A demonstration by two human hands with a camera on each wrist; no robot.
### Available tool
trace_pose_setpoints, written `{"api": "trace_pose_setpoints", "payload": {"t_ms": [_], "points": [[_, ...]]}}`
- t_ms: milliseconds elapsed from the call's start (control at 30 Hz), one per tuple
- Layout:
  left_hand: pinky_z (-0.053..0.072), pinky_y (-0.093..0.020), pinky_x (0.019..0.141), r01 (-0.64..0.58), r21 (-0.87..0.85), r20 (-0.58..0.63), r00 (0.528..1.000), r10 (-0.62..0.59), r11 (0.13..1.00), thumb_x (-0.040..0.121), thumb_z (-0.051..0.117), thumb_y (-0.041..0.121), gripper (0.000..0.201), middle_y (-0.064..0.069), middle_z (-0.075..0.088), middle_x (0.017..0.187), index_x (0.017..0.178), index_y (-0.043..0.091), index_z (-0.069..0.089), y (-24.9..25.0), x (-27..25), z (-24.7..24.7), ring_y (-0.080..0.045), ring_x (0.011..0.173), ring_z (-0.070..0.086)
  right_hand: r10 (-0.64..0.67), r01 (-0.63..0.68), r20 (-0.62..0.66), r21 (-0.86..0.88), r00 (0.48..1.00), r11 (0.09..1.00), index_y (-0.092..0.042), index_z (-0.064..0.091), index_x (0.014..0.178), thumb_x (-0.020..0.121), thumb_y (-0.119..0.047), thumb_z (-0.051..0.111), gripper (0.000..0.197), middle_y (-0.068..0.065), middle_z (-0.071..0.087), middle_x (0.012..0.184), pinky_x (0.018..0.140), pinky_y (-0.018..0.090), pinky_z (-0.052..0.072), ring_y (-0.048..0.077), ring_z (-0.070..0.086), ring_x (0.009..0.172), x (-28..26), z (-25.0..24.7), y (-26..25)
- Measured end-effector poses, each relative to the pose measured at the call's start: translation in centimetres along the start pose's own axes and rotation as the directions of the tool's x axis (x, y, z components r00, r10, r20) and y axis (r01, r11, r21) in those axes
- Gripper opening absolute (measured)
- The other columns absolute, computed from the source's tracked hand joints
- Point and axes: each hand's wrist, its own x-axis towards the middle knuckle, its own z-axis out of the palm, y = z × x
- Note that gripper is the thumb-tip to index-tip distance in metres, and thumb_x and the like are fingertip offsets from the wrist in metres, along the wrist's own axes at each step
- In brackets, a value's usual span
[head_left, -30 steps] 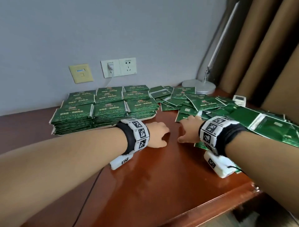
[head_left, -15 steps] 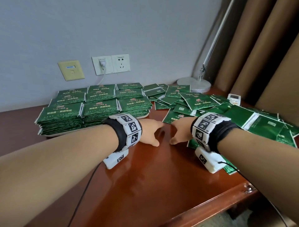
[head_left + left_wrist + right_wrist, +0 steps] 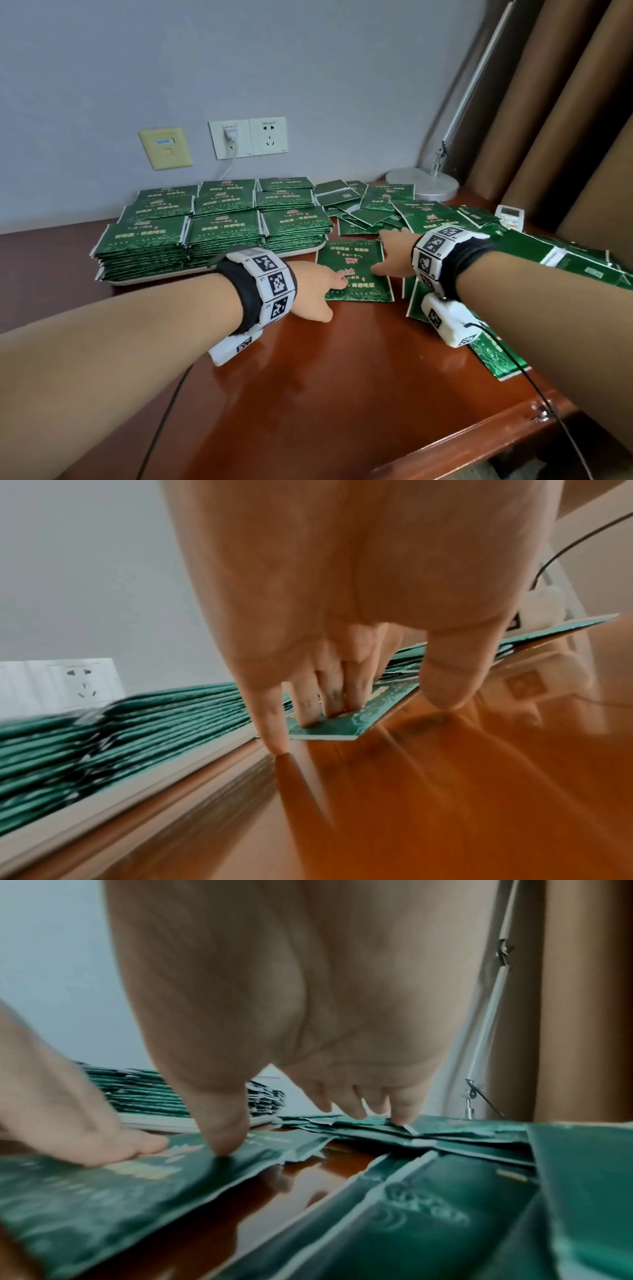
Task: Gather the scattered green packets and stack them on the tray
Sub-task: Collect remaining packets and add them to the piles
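One green packet (image 3: 356,274) lies flat on the brown table just right of the white tray (image 3: 301,249), which carries several neat stacks of green packets (image 3: 219,229). My left hand (image 3: 322,284) rests straight fingers (image 3: 332,696) on the packet's near left part (image 3: 335,725). My right hand (image 3: 390,253) spreads over it from the right: the thumb (image 3: 222,1131) presses the packet (image 3: 103,1185), the other fingertips (image 3: 400,1112) touch the loose pile behind. Scattered green packets (image 3: 428,216) cover the table's right side.
A lamp base (image 3: 423,181) with a slanted metal pole stands at the back right beside brown curtains. A small white remote (image 3: 510,219) lies among the packets. Wall sockets (image 3: 250,137) with a plugged cable sit behind the tray. The table edge (image 3: 479,438) runs close on the right.
Both hands have reached forward from the bare table onto a single packet, which now lies apart from the pile beside the tray. The head view has shifted slightly.
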Motion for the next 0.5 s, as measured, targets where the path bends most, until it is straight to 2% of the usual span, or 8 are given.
{"api": "trace_pose_setpoints", "payload": {"t_ms": [100, 233, 300, 333, 400, 433, 500], "points": [[0.026, -0.031, 0.115, -0.018, -0.037, -0.003, 1.000, 0.018, 0.999, 0.093, 0.049, 0.027, 0.070, 0.014, 0.005, 0.160, 0.154, 0.027, 0.014, -0.2, -0.8, 0.2, -0.012, 0.146, 0.016, 0.033, -0.034, 0.051, 0.020, 0.998, 0.999, -0.008, 0.034, 0.141, 0.088, -0.057, 0.051, 0.074, 0.011, 0.053, 0.130, 0.093, 0.034, 0.046, 0.027, 0.054, 0.115, 1.1, 0.3, -0.3], [0.027, -0.030, 0.115, -0.028, -0.032, 0.005, 1.000, 0.028, 0.999, 0.093, 0.049, 0.027, 0.068, 0.017, 0.007, 0.159, 0.153, 0.028, 0.018, -0.5, -1.6, 0.3, -0.010, 0.145, 0.018, 0.000, 0.001, 0.093, -0.005, 0.996, 1.000, -0.009, 0.041, 0.141, 0.090, -0.057, 0.045, 0.070, 0.010, 0.051, 0.137, 0.101, 0.035, 0.043, 0.026, 0.051, 0.122, 1.4, 0.0, -0.8], [0.028, -0.024, 0.111, -0.029, -0.032, 0.011, 1.000, 0.030, 0.999, 0.093, 0.050, 0.028, 0.067, 0.019, 0.008, 0.158, 0.152, 0.029, 0.020, -0.4, -2.1, 0.4, -0.011, 0.143, 0.024, -0.041, 0.041, 0.101, 0.001, 0.994, 0.999, -0.010, 0.044, 0.140, 0.092, -0.050, 0.046, 0.063, 0.009, 0.051, 0.137, 0.102, 0.035, 0.042, 0.026, 0.050, 0.123, 1.0, -0.2, -1.0], [0.031, -0.018, 0.104, -0.027, -0.042, 0.012, 1.000, 0.027, 0.999, 0.093, 0.050, 0.028, 0.065, 0.020, 0.010, 0.158, 0.152, 0.030, 0.022, -0.5, -2.5, 0.5, -0.011, 0.139, 0.030, -0.061, 0.062, 0.104, -0.004, 0.993, 0.998, -0.010, 0.044, 0.140, 0.093, -0.046, 0.046, 0.059, 0.009, 0.051, 0.137, 0.102, 0.035, 0.042, 0.025, 0.050, 0.123, 0.7, -0.3, -1.1], [0.032, -0.012, 0.084, -0.024, -0.064, 0.011, 1.000, 0.024, 0.998, 0.093, 0.051, 0.029, 0.060, 0.021, 0.018, 0.156, 0.149, 0.033, 0.030, -0.6, -3.4, 0.5, -0.010, 0.121, 0.046, -0.099, 0.101, 0.108, -0.013, 0.989, 0.995, -0.010, 0.047, 0.137, 0.092, -0.039, 0.046, 0.053, 0.009, 0.052, 0.135, 0.102, 0.037, 0.043, 0.026, 0.051, 0.122, 0.0, -0.4, -1.5], [0.032, -0.012, 0.078, -0.023, -0.061, 0.005, 1.000, 0.024, 0.998, 0.093, 0.052, 0.031, 0.056, 0.019, 0.026, 0.154, 0.146, 0.034, 0.036, -0.6, -4.0, 0.4, -0.007, 0.108, 0.051, -0.116, 0.118, 0.105, -0.012, 0.988, 0.993, -0.010, 0.048, 0.137, 0.092, -0.036, 0.046, 0.052, 0.010, 0.053, 0.134, 0.101, 0.036, 0.044, 0.027, 0.051, 0.121, -0.5, -0.4, -1.8], [0.032, -0.007, 0.065, -0.026, -0.045, -0.006, 1.000, 0.026, 0.999, 0.093, 0.053, 0.032, 0.046, 0.015, 0.052, 0.137, 0.138, 0.034, 0.049, -0.8, -5.3, 0.1, 0.000, 0.077, 0.049, -0.162, 0.163, 0.101, -0.004, 0.982, 0.987, -0.012, 0.048, 0.138, 0.092, -0.031, 0.047, 0.050, 0.008, 0.053, 0.135, 0.101, 0.035, 0.043, 0.026, 0.050, 0.121, -1.8, -0.8, -2.4]]}}
